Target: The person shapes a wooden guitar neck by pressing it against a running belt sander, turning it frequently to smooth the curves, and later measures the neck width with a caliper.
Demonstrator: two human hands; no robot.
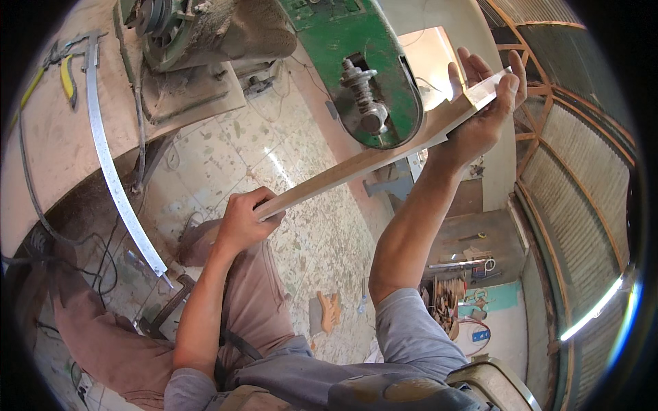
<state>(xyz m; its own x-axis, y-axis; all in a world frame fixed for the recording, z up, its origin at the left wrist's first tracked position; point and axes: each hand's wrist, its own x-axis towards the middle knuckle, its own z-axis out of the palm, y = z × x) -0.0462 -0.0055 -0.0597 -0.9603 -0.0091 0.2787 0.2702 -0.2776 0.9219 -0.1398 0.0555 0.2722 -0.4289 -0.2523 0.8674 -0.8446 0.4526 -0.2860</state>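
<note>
A long narrow wooden board with a paler short piece at its upper right end runs diagonally in front of me. My left hand is closed round its lower left end. My right hand supports the upper end from beneath, thumb against it and fingertips sticking up beyond it. Just above the board is a green machine arm with a threaded screw and spring; whether the board touches it I cannot tell.
At left, a worktable carries a caliper, pliers, a long metal strip and a dusty motor. Cables dangle beside my legs. Wooden offcuts lie on the speckled floor. At lower right are shelves with tools.
</note>
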